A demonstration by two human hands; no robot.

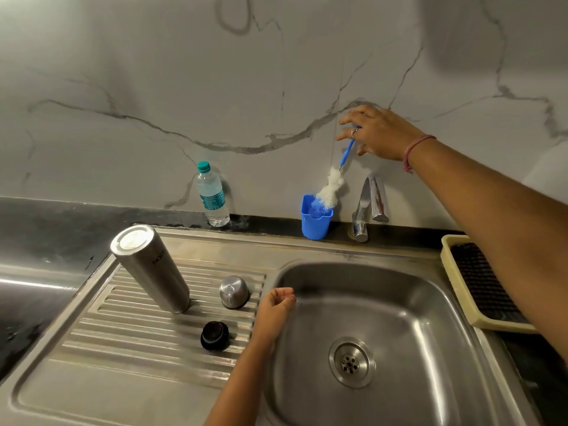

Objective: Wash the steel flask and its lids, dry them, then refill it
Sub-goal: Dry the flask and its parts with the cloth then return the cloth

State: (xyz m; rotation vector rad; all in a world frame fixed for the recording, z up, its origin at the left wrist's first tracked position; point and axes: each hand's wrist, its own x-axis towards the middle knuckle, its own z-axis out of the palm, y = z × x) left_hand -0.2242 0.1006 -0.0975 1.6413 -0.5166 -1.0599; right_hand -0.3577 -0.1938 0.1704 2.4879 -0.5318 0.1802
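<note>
The steel flask (152, 267) stands upside down on the ribbed drainboard (129, 330), left of the sink basin (399, 327). A steel cup lid (234, 292) sits inverted beside it, and a black stopper lid (214, 335) lies nearer to me. My right hand (376, 132) is raised near the wall and pinches the blue handle of a bottle brush (330, 187). The brush's white bristle head reaches down into a blue cup (316, 221). My left hand (276, 305) hovers at the basin's left rim, fingers loosely curled, holding nothing.
A plastic water bottle (212, 195) with a teal cap stands against the marble wall. The chrome tap (367, 206) rises behind the basin, right of the blue cup. A cream tray (479, 287) with a dark mat lies on the black counter at right.
</note>
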